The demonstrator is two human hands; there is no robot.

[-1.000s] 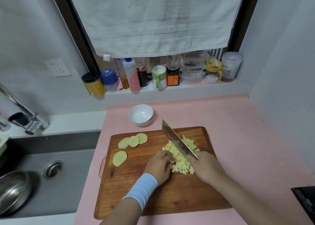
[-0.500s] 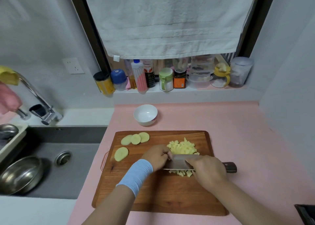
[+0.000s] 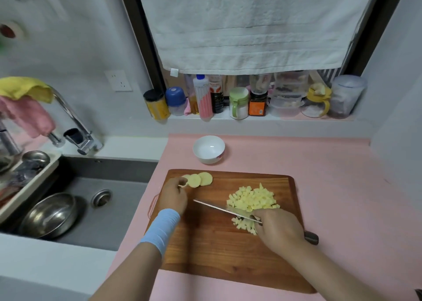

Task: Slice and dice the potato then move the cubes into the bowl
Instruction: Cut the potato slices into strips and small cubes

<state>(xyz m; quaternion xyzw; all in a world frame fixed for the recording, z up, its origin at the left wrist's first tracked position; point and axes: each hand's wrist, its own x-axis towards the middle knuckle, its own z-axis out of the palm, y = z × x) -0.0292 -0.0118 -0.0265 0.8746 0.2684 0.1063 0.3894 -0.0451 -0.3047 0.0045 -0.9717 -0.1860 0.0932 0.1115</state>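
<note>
— What's on the pink counter (image 3: pixel 331 175)?
— A wooden cutting board (image 3: pixel 217 250). The left hand (image 3: pixel 173 195), fingers curled, pinches the nearest of the potato slices (image 3: pixel 201 179) at the board's far left corner. The right hand (image 3: pixel 280 230) grips a knife (image 3: pixel 219 208), its blade low over the near edge of the potato cubes (image 3: pixel 251 200).
— And the bowl (image 3: pixel 209 149)?
— White, upright, just beyond the board's far edge

Pale yellow potato cubes (image 3: pixel 252 199); reddish-brown board (image 3: pixel 228 250) (wood-grained); white bowl (image 3: pixel 209 149); pink counter (image 3: pixel 331 186).
</note>
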